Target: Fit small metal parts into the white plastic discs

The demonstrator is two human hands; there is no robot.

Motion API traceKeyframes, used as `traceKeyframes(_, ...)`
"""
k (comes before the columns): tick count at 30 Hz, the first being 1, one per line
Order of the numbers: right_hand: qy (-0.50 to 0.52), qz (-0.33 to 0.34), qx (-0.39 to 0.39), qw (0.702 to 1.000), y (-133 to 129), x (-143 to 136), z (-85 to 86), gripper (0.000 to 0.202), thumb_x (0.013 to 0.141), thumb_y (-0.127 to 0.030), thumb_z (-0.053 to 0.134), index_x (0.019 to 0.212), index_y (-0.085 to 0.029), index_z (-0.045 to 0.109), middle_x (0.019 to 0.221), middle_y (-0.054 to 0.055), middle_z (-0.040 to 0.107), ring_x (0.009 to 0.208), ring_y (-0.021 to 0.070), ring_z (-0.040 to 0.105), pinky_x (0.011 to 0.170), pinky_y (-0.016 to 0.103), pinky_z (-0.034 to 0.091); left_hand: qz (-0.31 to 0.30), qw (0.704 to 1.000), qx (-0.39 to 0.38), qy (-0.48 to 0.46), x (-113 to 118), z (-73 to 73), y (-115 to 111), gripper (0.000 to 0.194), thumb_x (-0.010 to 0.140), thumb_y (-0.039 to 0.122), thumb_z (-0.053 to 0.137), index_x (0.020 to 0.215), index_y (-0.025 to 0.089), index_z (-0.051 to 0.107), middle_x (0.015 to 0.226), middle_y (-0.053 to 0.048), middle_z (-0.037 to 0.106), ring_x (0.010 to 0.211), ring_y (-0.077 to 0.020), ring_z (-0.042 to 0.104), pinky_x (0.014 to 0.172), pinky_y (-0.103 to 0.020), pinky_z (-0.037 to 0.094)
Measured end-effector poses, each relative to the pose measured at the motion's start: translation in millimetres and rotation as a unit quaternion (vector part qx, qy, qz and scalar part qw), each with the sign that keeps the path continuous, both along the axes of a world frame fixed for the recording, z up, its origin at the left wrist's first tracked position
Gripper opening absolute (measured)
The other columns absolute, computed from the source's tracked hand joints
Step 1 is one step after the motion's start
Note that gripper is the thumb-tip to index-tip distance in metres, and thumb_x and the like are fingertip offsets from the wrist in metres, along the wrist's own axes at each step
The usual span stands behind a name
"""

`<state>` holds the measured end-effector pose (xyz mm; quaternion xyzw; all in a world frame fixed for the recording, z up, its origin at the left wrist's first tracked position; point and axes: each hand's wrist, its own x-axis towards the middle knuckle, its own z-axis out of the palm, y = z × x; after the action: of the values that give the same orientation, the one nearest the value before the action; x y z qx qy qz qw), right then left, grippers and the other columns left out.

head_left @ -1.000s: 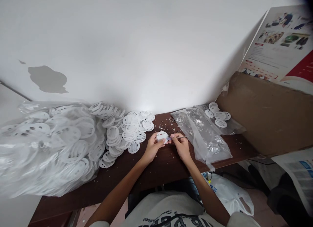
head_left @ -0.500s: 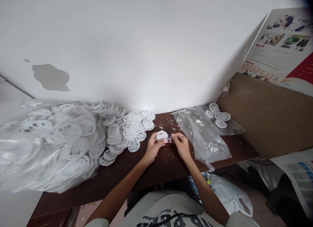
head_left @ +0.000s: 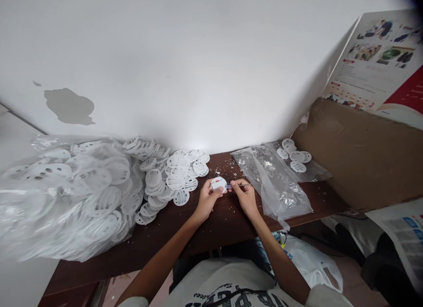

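- A white disc (head_left: 216,181) is held over the middle of the surface (head_left: 158,243), between the two hands, with a small red mark seen on its upper face
- The disc is gripped at its edge by the left hand (head_left: 206,197), whose fingers are closed narrowly around it, with the thumb pressed on the face
- A slim tool (head_left: 252,184) is pinched between thumb and fingers of the right hand (head_left: 244,196); its thin shaft is seen sticking out to the right
- A bluish part is seen between the right fingertips and the disc; whether the disc is touched by it cannot be told
- Many similar discs are heaped in a loose pile (head_left: 178,177) to the left of the hands, beside a large clear bag (head_left: 66,201) packed with more
- Small scraps (head_left: 228,166) are scattered on the surface beyond the hands
- To the right, a flat clear bag (head_left: 276,183) is laid near the right hand, and a small group of discs (head_left: 298,157) is placed behind it, near a brown cardboard panel (head_left: 357,157)
- A printed poster (head_left: 376,73) is seen above the panel
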<state>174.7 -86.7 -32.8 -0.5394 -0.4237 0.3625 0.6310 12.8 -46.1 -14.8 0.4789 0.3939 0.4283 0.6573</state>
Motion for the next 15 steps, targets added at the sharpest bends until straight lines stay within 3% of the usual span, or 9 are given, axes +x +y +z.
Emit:
traceKeyframes(7,-0.148,-0.037,0.040,0.987,-4.6,-5.9,10.5,0.030,0.096,-0.047,0.065,0.085,-0.020,0.074,0.084,0.005,0.075,0.079,0.0214,0.071,0.076,0.032,0.053,0.032,0.999,0.035,0.005,2.1,1.2,-0.2,0.048,0.075,0.041,0.085,0.112,0.019,0.064,0.102,-0.007,0.075,0.084,-0.0194,0.073,0.076,-0.030,0.057)
traceKeyframes(11,-0.280,-0.051,0.104,0.953,-5.2,-12.4,14.6,0.024,0.102,-0.038,0.059,0.091,-0.021,0.073,0.089,0.006,0.075,0.085,0.0217,0.071,0.082,0.034,0.054,0.044,0.998,0.043,0.011,3.4,-4.2,1.4,0.045,0.075,0.040,0.084,0.110,0.019,0.064,0.103,-0.007,0.075,0.087,-0.0197,0.072,0.077,-0.031,0.058)
traceKeyframes(15,-0.390,-0.041,0.116,0.913,-4.6,-18.7,16.0,0.029,0.106,-0.035,0.050,0.092,-0.020,0.071,0.090,0.010,0.073,0.086,0.0227,0.069,0.081,0.034,0.053,0.041,0.998,0.035,-0.014,2.3,-8.3,4.5,0.045,0.074,0.040,0.085,0.106,0.020,0.063,0.102,-0.006,0.074,0.092,-0.0212,0.071,0.081,-0.034,0.059)
